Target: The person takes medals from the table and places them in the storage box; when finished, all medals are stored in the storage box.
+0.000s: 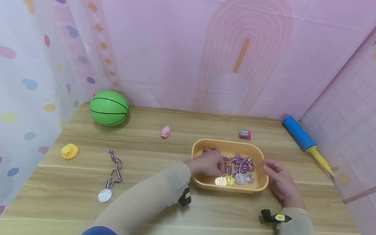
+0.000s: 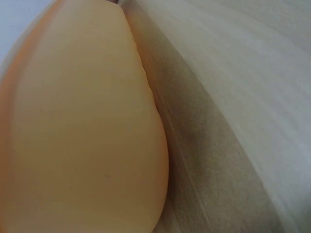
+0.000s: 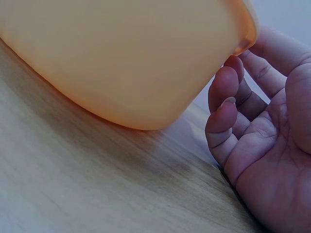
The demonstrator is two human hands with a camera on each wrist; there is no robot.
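A shallow orange plastic basket [image 1: 225, 188] holds several medals on striped ribbons. My left hand [image 1: 208, 163] reaches over its left side, with curled fingertips pinching at the ribbon of a gold medal [image 1: 221, 181]; the fingers partly hide the contact. Beside that lie another gold medal [image 1: 229, 180] and two silver ones, including a silver medal [image 1: 239, 178]. At the right end, my right hand [image 1: 281, 181] touches the rim with loosely bent fingers. The right wrist view shows this hand [image 3: 267, 141] against the basket wall [image 3: 121, 58]. In the left wrist view only the basket [image 2: 82, 121] and tabletop appear.
A silver medal [image 1: 105, 195] with its ribbon lies on the table at left, near a yellow rubber duck [image 1: 69, 151]. Farther back are a green ball [image 1: 109, 108], a pink toy pig [image 1: 165, 131], a small toy vehicle [image 1: 245, 134] and a blue-and-yellow hand pump [image 1: 299, 133].
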